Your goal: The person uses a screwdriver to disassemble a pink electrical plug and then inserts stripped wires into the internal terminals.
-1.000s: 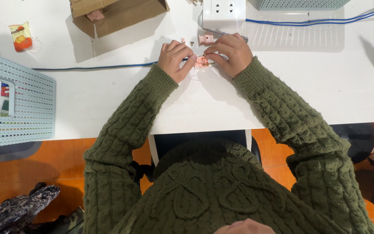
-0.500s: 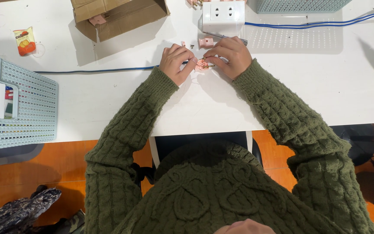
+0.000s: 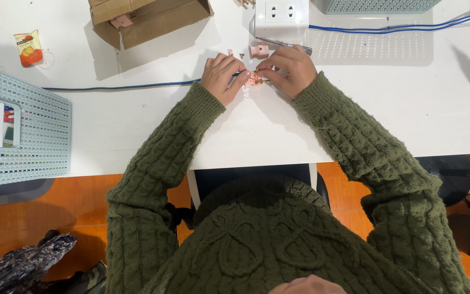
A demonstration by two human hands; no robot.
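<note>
Both hands are staying put since earlier: left hand point(image 3: 222, 78) and right hand point(image 3: 291, 69) are pinching, fingers closed, a small pink plug piece point(image 3: 254, 79), partly hidden, on the white table point(image 3: 409, 98).

Between my left hand point(image 3: 223, 76) and right hand point(image 3: 292, 68) lies a plug point(image 3: 254, 79); the socket point(image 3: 280, 13) sits behind, the box point(image 3: 147, 20) left of it.

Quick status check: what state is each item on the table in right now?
pink plug part: pinched between both hands, on the table.
left hand: fingers closed on the part.
right hand: fingers closed on the part.
cardboard box: open, lying on its side.
screwdriver: lying flat, unused.
white socket block: nothing plugged in.
blue basket: upright, holding items.
</note>
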